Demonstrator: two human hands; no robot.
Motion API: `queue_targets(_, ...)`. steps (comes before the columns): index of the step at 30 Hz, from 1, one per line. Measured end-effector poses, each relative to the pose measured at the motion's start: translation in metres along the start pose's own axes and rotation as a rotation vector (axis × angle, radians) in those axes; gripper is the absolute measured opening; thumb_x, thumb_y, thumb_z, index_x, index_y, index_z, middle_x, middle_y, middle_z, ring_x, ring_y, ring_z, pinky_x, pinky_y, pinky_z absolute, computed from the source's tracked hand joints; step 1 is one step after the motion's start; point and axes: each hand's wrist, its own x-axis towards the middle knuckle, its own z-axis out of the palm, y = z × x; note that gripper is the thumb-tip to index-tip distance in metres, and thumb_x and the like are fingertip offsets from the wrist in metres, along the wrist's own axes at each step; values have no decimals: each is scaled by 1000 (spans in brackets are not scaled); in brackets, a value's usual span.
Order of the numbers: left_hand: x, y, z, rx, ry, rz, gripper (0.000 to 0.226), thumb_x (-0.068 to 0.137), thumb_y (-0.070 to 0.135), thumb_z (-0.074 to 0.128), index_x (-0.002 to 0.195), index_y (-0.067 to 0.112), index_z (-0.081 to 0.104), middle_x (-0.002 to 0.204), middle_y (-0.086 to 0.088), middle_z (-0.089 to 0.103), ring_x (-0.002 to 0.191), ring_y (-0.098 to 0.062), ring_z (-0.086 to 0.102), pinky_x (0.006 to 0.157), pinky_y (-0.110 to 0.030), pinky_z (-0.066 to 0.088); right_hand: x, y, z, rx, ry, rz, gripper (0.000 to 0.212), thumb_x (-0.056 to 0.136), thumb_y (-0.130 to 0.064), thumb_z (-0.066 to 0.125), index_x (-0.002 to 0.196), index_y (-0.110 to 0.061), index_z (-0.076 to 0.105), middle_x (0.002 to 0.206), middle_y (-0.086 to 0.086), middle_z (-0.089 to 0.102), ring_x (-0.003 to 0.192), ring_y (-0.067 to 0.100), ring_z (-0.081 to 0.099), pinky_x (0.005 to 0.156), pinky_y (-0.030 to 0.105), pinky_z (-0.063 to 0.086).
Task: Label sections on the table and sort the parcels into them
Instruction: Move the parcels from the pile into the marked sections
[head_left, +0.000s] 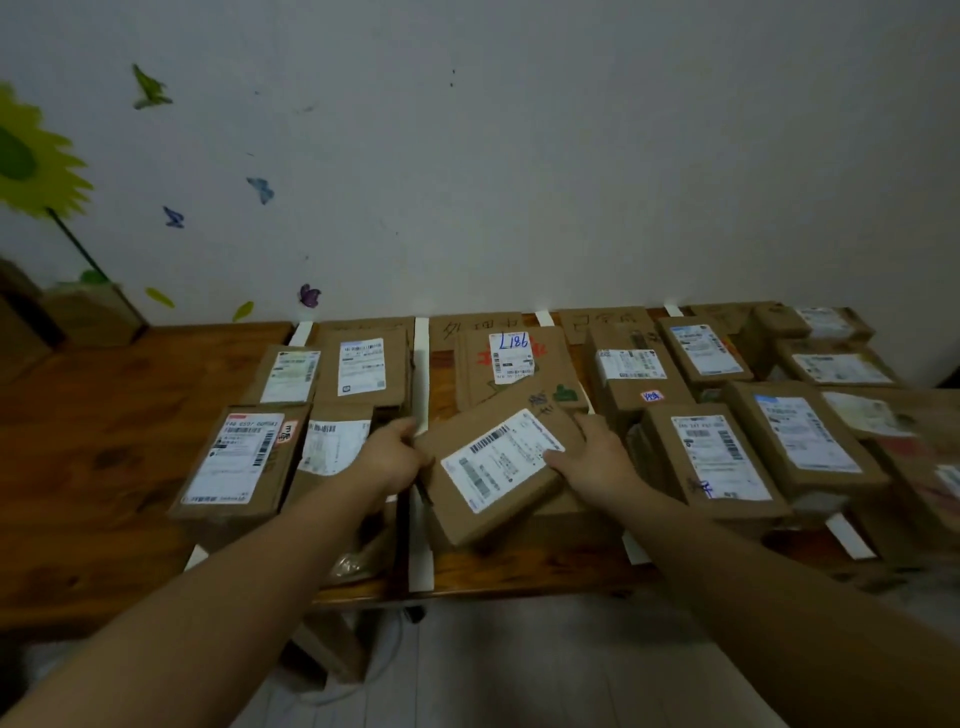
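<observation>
A brown cardboard parcel (462, 499) with a white shipping label lies tilted in the middle section of the wooden table (130, 415). My left hand (389, 452) grips its left edge. My right hand (597, 462) holds its right side, thumb lying on the label. White tape strips (421, 364) divide the table into sections. Cardboard signs with handwriting (475, 328) stand at the back of the sections. Several labelled parcels fill the left section (239, 462) and the right sections (722, 457). Behind the held parcel lies another marked 987 (511, 364).
A white wall with flower and butterfly stickers (260, 189) rises behind the table. Cardboard boxes (88, 312) stand at the far left against the wall. Pale floor shows below the table's front edge, with a box (332, 654) under the table.
</observation>
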Motion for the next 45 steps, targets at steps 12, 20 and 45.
queue_targets(12, 4, -3, 43, 333, -16, 196, 69, 83, 18, 70, 142, 19, 34, 151, -5, 24, 134, -26, 36, 107, -37, 34, -15, 38, 19, -260, -121, -143, 59, 93, -47, 51, 146, -37, 28, 150, -6, 39, 136, 17, 36, 111, 36, 29)
queue_targets(20, 22, -1, 39, 633, -115, 129, 75, 85, 47, 62, 147, 31, 23, 155, -4, 14, 140, -29, 23, 113, -42, 28, 21, 19, 9, -587, -79, -193, 80, 78, -80, 34, 141, -30, 39, 148, 7, 35, 135, 27, 29, 111, 46, 28)
queue_targets(45, -77, -195, -532, 553, 482, -163, 76, 87, 51, 58, 149, 27, 21, 159, -7, 7, 145, -28, 9, 116, -42, 21, -43, -443, 355, -547, -318, -695, 78, 87, -69, 43, 146, -19, 32, 147, 12, 35, 134, 32, 35, 107, 45, 36)
